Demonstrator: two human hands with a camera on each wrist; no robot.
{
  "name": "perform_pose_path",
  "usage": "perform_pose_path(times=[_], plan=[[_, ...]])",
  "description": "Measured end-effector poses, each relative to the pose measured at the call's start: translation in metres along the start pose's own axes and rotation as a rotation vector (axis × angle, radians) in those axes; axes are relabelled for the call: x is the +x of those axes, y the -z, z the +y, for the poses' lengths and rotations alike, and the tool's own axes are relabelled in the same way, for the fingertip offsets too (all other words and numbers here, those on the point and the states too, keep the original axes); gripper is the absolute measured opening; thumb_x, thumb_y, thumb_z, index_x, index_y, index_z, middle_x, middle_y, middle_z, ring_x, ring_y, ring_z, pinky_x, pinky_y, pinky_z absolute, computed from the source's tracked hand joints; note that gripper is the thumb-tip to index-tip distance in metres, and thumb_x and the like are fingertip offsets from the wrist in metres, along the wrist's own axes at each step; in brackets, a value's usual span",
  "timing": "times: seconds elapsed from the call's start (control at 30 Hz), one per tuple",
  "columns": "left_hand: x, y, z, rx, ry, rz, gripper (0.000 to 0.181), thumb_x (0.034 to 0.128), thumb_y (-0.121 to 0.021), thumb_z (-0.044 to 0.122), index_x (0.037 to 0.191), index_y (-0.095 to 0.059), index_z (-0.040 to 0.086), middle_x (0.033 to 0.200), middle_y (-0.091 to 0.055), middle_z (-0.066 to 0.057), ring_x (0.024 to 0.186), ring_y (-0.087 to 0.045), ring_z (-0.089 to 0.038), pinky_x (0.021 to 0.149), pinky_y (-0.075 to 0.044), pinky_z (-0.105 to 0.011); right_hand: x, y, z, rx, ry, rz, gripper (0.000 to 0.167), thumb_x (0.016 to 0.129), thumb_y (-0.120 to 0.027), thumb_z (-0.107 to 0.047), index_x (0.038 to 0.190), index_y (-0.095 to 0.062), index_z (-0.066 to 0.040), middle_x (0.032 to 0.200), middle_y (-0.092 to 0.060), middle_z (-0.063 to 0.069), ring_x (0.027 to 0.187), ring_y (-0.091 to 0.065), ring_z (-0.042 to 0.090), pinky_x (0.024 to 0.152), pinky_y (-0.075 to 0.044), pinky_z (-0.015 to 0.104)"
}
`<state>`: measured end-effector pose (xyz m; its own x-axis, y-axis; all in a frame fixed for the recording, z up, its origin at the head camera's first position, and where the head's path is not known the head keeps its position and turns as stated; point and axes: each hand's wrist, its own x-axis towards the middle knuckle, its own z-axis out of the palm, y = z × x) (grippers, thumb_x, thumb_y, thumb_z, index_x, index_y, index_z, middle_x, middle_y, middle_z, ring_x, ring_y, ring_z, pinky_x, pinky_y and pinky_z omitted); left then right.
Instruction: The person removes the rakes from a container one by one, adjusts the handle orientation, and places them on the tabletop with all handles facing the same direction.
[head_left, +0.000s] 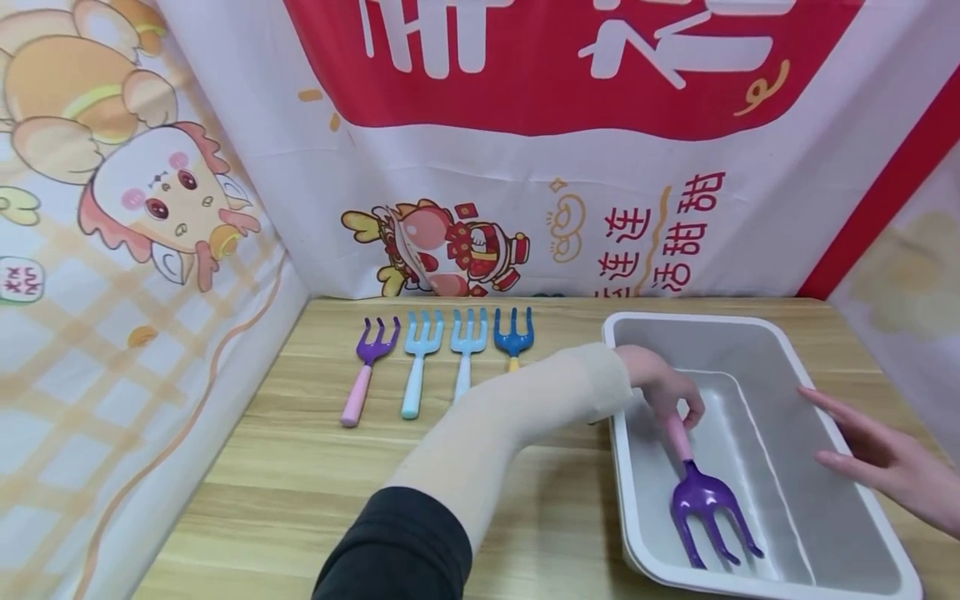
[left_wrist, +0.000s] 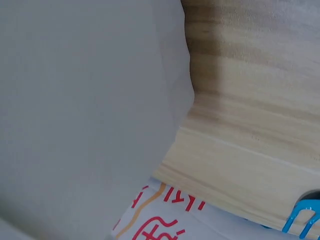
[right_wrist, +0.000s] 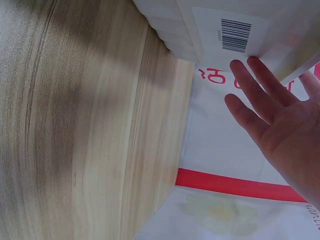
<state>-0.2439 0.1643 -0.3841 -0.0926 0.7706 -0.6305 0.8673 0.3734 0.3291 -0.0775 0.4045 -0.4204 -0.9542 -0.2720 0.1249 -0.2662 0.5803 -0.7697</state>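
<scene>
Inside the grey plastic bin [head_left: 772, 350], my left hand [head_left: 667, 387] holds the pink handle of a purple hand fork [head_left: 705, 500]. The fork's tines point toward the near end of the bin, low over its floor; whether they touch it I cannot tell. My right hand [head_left: 885, 462] is at the bin's right rim with its fingers extended. In the right wrist view, that hand's straight fingers [right_wrist: 255, 95] lie against or close to the bin's outer wall, by a barcode label [right_wrist: 236, 36]. The left wrist view is mostly filled by the bin's wall [left_wrist: 90, 100].
Left of the bin, several hand forks lie in a row on the wooden table [head_left: 285, 467]: a purple one [head_left: 367, 354], light blue ones [head_left: 415, 379] and a dark blue one [head_left: 513, 340] partly hidden by my left forearm. Printed cloth [head_left: 555, 158] hangs behind and at the sides.
</scene>
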Motion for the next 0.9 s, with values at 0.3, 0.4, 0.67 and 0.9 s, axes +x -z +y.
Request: perform_pose_path(times=[0.3, 0.4, 0.67, 0.9], plan=[[-0.020, 0.013, -0.004, -0.049, -0.024, 0.042, 0.032, 0.0841, -0.053, -0.014, 0.096, -0.058, 0.016, 0.096, -0.051, -0.001, 0.080, -0.045, -0.008, 0.066, -0.037, -0.014, 0.002, -0.001, 0.000, -0.042, -0.095, -0.004, 0.076, 0.092, -0.061, 0.003, 0.155, -0.024, -0.017, 0.124, -0.032, -0.040, 0.098, -0.046, -0.017, 0.061, -0.056, 0.025], [-0.030, 0.018, -0.004, -0.048, -0.045, 0.070, 0.033, 0.0826, -0.052, -0.014, 0.096, -0.059, 0.015, 0.097, -0.052, 0.000, 0.079, -0.045, -0.008, 0.066, -0.038, -0.014, 0.003, 0.000, 0.000, -0.056, -0.102, -0.003, 0.076, 0.092, -0.061, 0.001, 0.155, -0.024, -0.018, 0.123, -0.031, -0.041, 0.099, -0.044, -0.019, 0.061, -0.056, 0.025], [-0.066, 0.031, -0.004, -0.167, -0.093, 0.128, 0.034, 0.0849, -0.057, -0.012, 0.105, -0.062, 0.014, 0.100, -0.055, -0.001, 0.085, -0.049, -0.011, 0.071, -0.042, -0.018, 0.003, 0.001, 0.001, -0.012, -0.029, -0.003, 0.076, 0.090, -0.059, 0.009, 0.154, -0.024, -0.012, 0.128, -0.034, -0.037, 0.103, -0.046, -0.017, 0.061, -0.056, 0.024], [-0.101, 0.035, -0.014, -0.332, -0.205, 0.212, 0.031, 0.0860, -0.059, -0.010, 0.109, -0.062, 0.010, 0.097, -0.059, -0.004, 0.087, -0.052, -0.013, 0.077, -0.043, -0.019, 0.003, 0.000, 0.003, 0.004, 0.048, -0.008, 0.076, 0.089, -0.057, 0.015, 0.153, -0.024, -0.007, 0.134, -0.037, -0.033, 0.110, -0.045, -0.016, 0.068, -0.053, 0.018]])
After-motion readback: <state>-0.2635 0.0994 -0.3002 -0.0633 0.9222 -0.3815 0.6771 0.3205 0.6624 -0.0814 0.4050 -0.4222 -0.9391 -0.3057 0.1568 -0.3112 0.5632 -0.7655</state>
